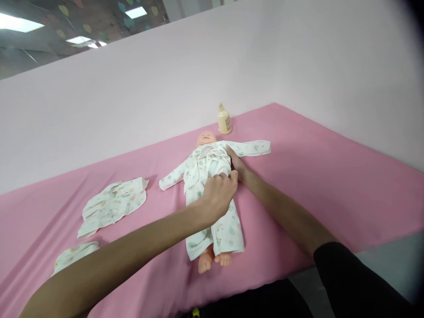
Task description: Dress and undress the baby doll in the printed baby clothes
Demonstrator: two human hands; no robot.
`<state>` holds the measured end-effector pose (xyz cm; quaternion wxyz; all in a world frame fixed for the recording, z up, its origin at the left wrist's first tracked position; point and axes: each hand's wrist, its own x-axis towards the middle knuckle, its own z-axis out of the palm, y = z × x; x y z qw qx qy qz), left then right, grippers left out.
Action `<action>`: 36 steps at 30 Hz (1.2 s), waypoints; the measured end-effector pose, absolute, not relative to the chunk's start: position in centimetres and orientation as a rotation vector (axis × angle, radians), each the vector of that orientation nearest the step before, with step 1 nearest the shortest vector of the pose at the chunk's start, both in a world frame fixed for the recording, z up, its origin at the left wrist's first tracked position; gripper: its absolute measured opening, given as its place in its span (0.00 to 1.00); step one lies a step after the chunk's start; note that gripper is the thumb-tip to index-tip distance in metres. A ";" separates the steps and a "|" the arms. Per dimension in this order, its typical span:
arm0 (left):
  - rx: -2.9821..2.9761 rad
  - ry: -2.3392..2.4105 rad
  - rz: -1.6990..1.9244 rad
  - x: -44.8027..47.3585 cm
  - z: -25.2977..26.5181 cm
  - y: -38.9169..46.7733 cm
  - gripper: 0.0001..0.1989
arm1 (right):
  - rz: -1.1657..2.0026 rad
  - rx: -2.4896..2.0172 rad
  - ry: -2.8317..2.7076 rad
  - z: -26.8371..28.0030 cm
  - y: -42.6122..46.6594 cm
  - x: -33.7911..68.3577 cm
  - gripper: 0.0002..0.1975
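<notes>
A baby doll (pixel 206 138) lies on its back, its head toward the wall and bare feet toward me. It wears a white printed shirt (pixel 192 170), rucked up around the chest with the sleeves spread, and matching trousers (pixel 228 227). My left hand (pixel 220 192) crosses over the doll, closed at the trousers' waist on the right side; the fabric between its fingers is mostly hidden. At the doll's right-hand side in view, my right hand (pixel 237 164) grips its torso, thumb against the bunched shirt. The fingers of that hand are largely out of sight.
A cream pump bottle (pixel 224 123) stands beyond the doll's head, near the white wall (pixel 165 88). Printed baby clothing (pixel 114 205) lies to the left, with another printed cloth (pixel 74 255) partly behind my left forearm. Pink sheeting (pixel 308 176) covers the table.
</notes>
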<state>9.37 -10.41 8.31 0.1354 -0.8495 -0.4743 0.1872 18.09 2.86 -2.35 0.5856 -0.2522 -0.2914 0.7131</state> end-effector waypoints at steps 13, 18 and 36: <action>-2.869 -1.475 0.420 6.8 9.4 -12.5 0.13 | 1.749 -0.529 -0.650 -2.7 3.5 17.9 0.20; -3.199 -1.838 0.342 5.1 11.0 -11.3 0.14 | 1.696 -0.544 -0.662 -2.9 3.6 17.9 0.20; -2.704 -1.447 0.816 3.6 7.8 -21.1 0.16 | 1.702 -0.547 -0.644 -3.8 4.3 17.8 0.22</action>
